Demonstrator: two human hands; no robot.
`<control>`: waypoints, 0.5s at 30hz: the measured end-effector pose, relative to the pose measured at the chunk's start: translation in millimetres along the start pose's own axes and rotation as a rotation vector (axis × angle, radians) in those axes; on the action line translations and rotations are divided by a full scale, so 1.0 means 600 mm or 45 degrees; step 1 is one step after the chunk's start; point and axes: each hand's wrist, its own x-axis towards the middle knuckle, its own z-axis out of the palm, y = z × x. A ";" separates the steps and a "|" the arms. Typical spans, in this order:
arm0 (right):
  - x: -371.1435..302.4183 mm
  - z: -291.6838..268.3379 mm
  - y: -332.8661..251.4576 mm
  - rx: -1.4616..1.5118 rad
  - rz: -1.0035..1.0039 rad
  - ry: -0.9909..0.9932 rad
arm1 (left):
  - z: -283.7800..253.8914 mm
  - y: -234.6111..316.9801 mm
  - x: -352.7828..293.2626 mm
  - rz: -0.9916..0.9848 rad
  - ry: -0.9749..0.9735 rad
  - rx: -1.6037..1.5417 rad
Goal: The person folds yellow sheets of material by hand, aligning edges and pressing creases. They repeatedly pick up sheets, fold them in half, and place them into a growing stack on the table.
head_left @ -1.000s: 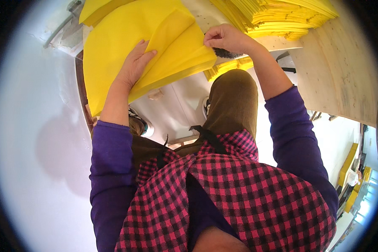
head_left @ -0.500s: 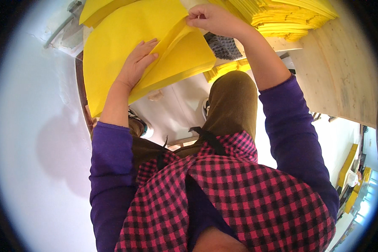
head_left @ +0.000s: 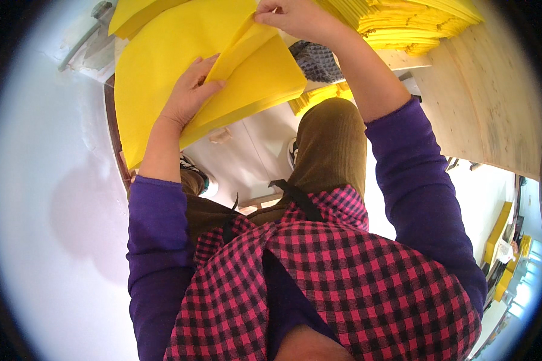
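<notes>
A thick stack of yellow paper sheets [head_left: 259, 72] lies in front of me, its near edge facing my legs. The top yellow sheet [head_left: 156, 66] is partly lifted, with its right side folded up and over toward the left. My right hand [head_left: 295, 18] pinches the far corner of that lifted side between thumb and fingers. On the sheet near the fold rests my left hand [head_left: 193, 90], fingers stretched out and thumb spread apart from them. Its fingertips lie beside the raised edge; whether any go beneath it I cannot tell.
Further yellow stacks [head_left: 415, 27] stand at the far right on a wooden board. A dark grey textured cloth [head_left: 317, 61] lies right of the sheets. More yellow paper [head_left: 325, 96] shows lower down beside my knee [head_left: 337, 126]. A white wall [head_left: 54, 198] closes off the left.
My right hand has moved a little left and away from me with the sheet's corner, turning the fold further over. The left hand has shifted slightly, its fingers still spread.
</notes>
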 end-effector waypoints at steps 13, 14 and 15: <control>-0.164 0.042 0.177 -0.339 0.494 -0.063 | -0.001 0.002 -0.001 -0.144 0.069 -0.002; -0.165 0.042 0.185 -0.293 0.448 -0.032 | -0.001 0.003 0.000 -0.129 0.071 -0.012; -0.164 0.041 0.190 -0.252 0.437 -0.015 | 0.000 0.003 0.001 -0.116 0.077 -0.022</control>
